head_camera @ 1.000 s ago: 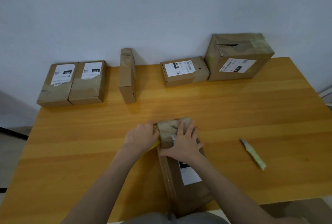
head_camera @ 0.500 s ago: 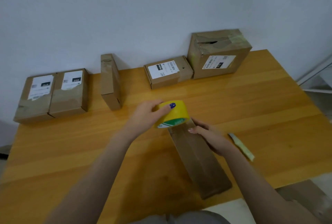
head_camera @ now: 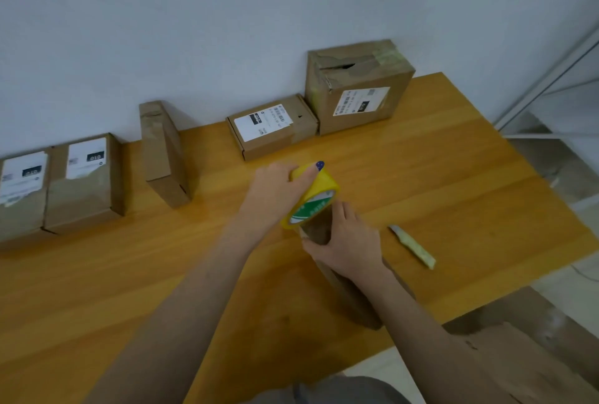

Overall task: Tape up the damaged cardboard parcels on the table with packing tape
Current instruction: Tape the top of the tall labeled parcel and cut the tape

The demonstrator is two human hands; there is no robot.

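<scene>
currently on my feed: pair of labelled parcels [head_camera: 82,183] far left by the wall | left hand [head_camera: 272,196] clamped round the yellow tape roll [head_camera: 316,198], roll at the far end of the brown parcel [head_camera: 316,231] | right hand [head_camera: 348,241] wrapped over that parcel's end, parcel lying on the table [head_camera: 162,274] | cutter [head_camera: 412,246] just right, apart

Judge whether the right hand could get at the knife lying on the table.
Probably yes: the knife lies just right of the right hand, bare table between, though the hand must first release the parcel.
</scene>
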